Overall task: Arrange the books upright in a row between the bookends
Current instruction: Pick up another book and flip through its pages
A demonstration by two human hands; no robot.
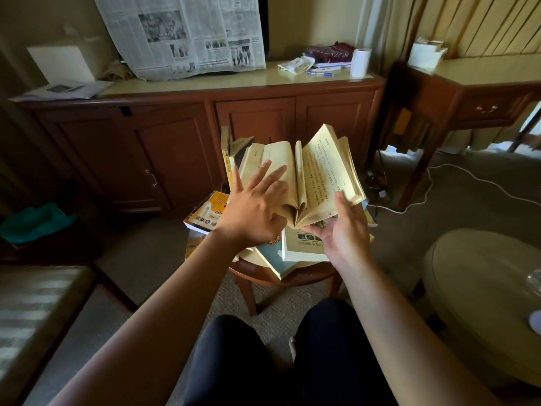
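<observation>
Knees (278, 361) in dark cloth fill the bottom of the head view, with both forearms reaching out over them to a small round table (292, 278).

An open book (316, 177) is held above the table's middle, its yellowed pages fanned. The left hand (254, 212) lies on the left page with fingers straight and spread, pressing and gripping nothing. The right hand (345, 230) is palm up under the right half, fingers beneath the cover and thumb clamped on the page edge, so it carries the weight.

It looks like a light, limp paperback. The pages will flop and may crease, so I would close it first and take it by the spine, not by loose leaves.

Beneath it more books lie flat in a loose pile: a white book (304, 247) at the near edge and a yellow book (210, 212) overhanging the left edge. A thin book (226, 159) stands upright at the far left edge. I cannot make out any bookends, and no row is formed yet.

That pile takes up most of the top and stands in the way of a row, and the overhanging books could slide off if nudged.

Behind stands a cabinet (175, 142) with a newspaper (181, 33) propped on it, and a cable (439, 177) trails on the floor to the right
</observation>
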